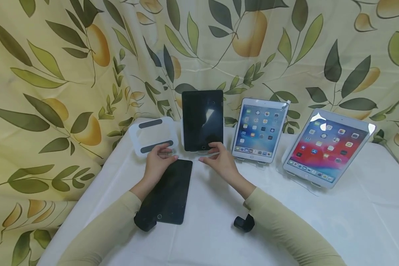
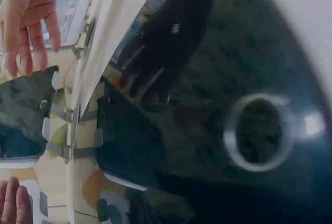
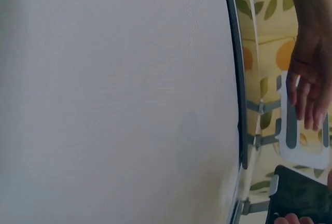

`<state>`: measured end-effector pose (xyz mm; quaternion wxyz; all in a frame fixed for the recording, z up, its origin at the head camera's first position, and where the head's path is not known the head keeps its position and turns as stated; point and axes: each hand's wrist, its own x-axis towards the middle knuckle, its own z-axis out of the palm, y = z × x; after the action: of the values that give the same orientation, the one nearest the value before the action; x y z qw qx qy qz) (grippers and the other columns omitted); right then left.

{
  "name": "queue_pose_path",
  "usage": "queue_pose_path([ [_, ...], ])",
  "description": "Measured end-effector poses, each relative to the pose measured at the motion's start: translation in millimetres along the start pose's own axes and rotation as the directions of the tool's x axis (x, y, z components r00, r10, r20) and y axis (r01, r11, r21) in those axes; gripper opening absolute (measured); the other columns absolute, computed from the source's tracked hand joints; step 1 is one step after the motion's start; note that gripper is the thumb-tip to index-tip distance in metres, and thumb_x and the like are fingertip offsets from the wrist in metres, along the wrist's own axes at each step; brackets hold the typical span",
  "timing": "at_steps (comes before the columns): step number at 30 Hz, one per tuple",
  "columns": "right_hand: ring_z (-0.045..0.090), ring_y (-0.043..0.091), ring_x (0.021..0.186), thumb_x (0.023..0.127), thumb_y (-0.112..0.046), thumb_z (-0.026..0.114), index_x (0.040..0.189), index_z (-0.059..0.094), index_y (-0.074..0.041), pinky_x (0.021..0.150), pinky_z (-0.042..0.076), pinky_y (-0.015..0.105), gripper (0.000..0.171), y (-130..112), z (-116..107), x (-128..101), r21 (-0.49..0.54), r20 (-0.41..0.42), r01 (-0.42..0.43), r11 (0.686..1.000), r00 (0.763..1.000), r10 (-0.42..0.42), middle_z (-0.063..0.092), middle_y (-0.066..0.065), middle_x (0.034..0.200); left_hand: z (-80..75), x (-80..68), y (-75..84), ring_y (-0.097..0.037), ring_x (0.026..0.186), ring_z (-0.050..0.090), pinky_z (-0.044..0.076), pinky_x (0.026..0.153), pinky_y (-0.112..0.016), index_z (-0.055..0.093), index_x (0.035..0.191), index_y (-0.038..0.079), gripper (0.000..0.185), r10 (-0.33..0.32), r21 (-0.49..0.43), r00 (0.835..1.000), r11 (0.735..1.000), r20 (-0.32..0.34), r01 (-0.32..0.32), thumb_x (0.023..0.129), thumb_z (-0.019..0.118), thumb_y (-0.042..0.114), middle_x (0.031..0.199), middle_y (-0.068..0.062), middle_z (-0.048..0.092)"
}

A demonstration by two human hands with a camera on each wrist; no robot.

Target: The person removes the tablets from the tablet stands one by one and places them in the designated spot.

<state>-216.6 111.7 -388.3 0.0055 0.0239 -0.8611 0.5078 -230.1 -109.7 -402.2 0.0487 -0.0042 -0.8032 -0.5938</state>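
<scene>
A black tablet (image 1: 203, 118) stands upright on a holder at the back of the table. My right hand (image 1: 222, 162) is at its lower right corner, fingers loosely bent and nothing seen between them. To the left is a white stand frame (image 1: 135, 138) with two dark grey pads, holding no tablet. Near its lower edge, above the top of a second black tablet (image 1: 171, 194) lying flat, hovers my left hand (image 1: 157, 162). The right wrist view shows the left hand (image 3: 311, 73) with relaxed fingers in front of the white frame.
Two white tablets lean on stands to the right, one (image 1: 261, 129) with a blue home screen, the other (image 1: 329, 147) with a red and blue one. A white cloth (image 1: 216, 236) covers the table. Behind hangs a leaf-patterned curtain (image 1: 206, 70).
</scene>
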Motion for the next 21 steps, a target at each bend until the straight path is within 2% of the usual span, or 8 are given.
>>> queue_pose_path([
  [3, 0.063, 0.026, 0.099, 0.079, -0.027, 0.077, 0.13, 0.047, -0.007, 0.082, 0.054, 0.037, 0.062, 2, -2, 2, 0.011, -0.045, -0.005, 1.0, 0.999, 0.006, 0.062, 0.012, 0.111, 4.4, 4.8, 2.1, -0.029, 0.092, 0.066, 0.053, 0.07, -0.021, 0.056, 0.123, 0.001, 0.052, 0.024, -0.019, 0.997, 0.999, -0.074, -0.026, 0.076, 0.077, 0.006, 0.111, -0.019, 0.064],
  [5, 0.062, 0.025, 0.102, 0.08, -0.027, 0.076, 0.131, 0.046, -0.008, 0.084, 0.053, 0.038, 0.063, 5, -3, 4, 0.012, -0.075, -0.002, 1.0, 0.997, 0.003, 0.062, 0.012, 0.112, 7.2, 7.7, 3.3, -0.03, 0.093, 0.066, 0.055, 0.072, -0.025, 0.056, 0.124, 0.001, 0.053, 0.036, -0.017, 0.995, 0.999, -0.097, -0.037, 0.076, 0.077, 0.006, 0.112, -0.018, 0.064],
  [8, 0.062, 0.026, 0.103, 0.08, -0.027, 0.076, 0.131, 0.046, -0.007, 0.086, 0.051, 0.039, 0.063, 10, -5, 8, 0.021, -0.132, 0.02, 1.0, 0.991, -0.017, 0.061, 0.013, 0.113, 10.4, 13.4, 4.8, -0.029, 0.097, 0.065, 0.055, 0.078, -0.032, 0.054, 0.126, 0.001, 0.056, 0.044, -0.021, 0.993, 0.999, -0.107, -0.046, 0.076, 0.077, 0.006, 0.114, -0.016, 0.063],
  [11, 0.063, 0.027, 0.101, 0.08, -0.028, 0.077, 0.131, 0.046, -0.006, 0.087, 0.051, 0.04, 0.064, 14, -9, 13, 0.013, -0.175, 0.03, 0.999, 0.984, -0.027, 0.06, 0.014, 0.114, 11.3, 21.3, 6.0, -0.029, 0.1, 0.064, 0.054, 0.081, -0.032, 0.052, 0.128, 0.001, 0.059, 0.058, -0.038, 0.991, 0.997, -0.121, -0.063, 0.076, 0.078, 0.007, 0.115, -0.016, 0.062],
  [15, 0.064, 0.027, 0.098, 0.079, -0.029, 0.077, 0.131, 0.046, -0.007, 0.085, 0.053, 0.039, 0.065, 15, -14, 19, -0.016, -0.204, 0.001, 1.0, 0.979, -0.004, 0.06, 0.013, 0.114, 10.6, 31.3, 9.7, -0.029, 0.099, 0.064, 0.052, 0.079, -0.03, 0.052, 0.129, 0.003, 0.059, 0.083, -0.026, 0.987, 0.996, -0.135, -0.087, 0.076, 0.078, 0.007, 0.115, -0.015, 0.061],
  [21, 0.063, 0.029, 0.099, 0.079, -0.03, 0.077, 0.131, 0.046, -0.006, 0.084, 0.052, 0.041, 0.065, 14, -18, 28, -0.062, -0.248, 0.016, 0.998, 0.968, -0.031, 0.061, 0.014, 0.112, 16.6, 43.3, 16.2, -0.027, 0.101, 0.063, 0.052, 0.085, -0.037, 0.051, 0.131, 0.005, 0.062, 0.087, -0.014, 0.989, 0.996, -0.118, -0.09, 0.076, 0.079, 0.009, 0.118, -0.013, 0.06],
])
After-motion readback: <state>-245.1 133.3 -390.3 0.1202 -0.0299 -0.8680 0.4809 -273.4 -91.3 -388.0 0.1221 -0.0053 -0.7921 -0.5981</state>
